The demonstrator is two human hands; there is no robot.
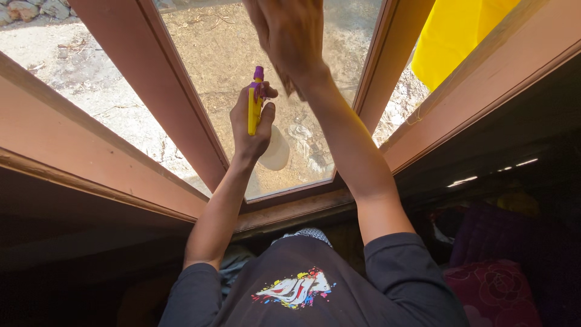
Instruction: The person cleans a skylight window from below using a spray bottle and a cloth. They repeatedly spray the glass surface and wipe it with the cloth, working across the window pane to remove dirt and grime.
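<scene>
My left hand (pixel 251 121) grips a spray bottle (pixel 275 148) with a yellow and purple trigger head and a pale round body, held up against the window pane (pixel 212 54). My right hand (pixel 290 33) is raised higher, pressed flat on the glass near the top of the view. Something dark shows under its palm, too hidden to name. Both forearms reach up from my dark long-sleeved shirt at the bottom.
Brown wooden window frames (pixel 181 103) run diagonally on both sides of the pane. A yellow cloth (pixel 454 36) hangs at the upper right. Dark purple and red cushions (pixel 496 266) lie at the lower right. Bare dusty ground shows through the glass.
</scene>
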